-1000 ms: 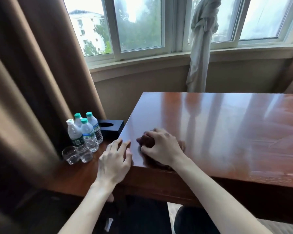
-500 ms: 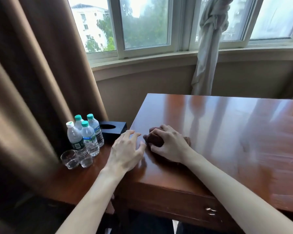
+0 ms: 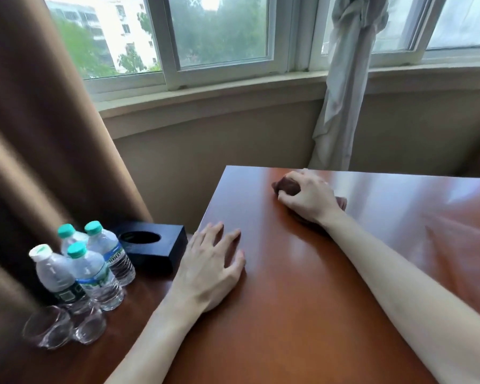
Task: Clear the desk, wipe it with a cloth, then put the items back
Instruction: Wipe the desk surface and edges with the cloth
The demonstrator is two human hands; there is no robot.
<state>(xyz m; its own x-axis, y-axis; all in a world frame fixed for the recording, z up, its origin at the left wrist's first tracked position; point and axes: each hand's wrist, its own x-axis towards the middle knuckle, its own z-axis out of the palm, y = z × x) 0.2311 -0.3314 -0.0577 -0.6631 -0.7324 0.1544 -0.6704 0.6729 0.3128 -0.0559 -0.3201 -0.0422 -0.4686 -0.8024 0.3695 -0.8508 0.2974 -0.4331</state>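
- Right hand [image 3: 309,199] grips a bunched brown cloth [image 3: 287,186] on the counter [image 3: 302,300], at one o'clock.
- Left hand [image 3: 209,268] lies flat, fingers spread, at the counter's nine o'clock edge.

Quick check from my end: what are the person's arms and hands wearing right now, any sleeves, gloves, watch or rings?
Nothing is worn. The left hand and right hand have no gloves, and both forearms are uncovered as far as the frame shows, with no sleeve edge in view. No watch, bracelet or strap shows at either wrist, and no ring shows on the visible fingers.
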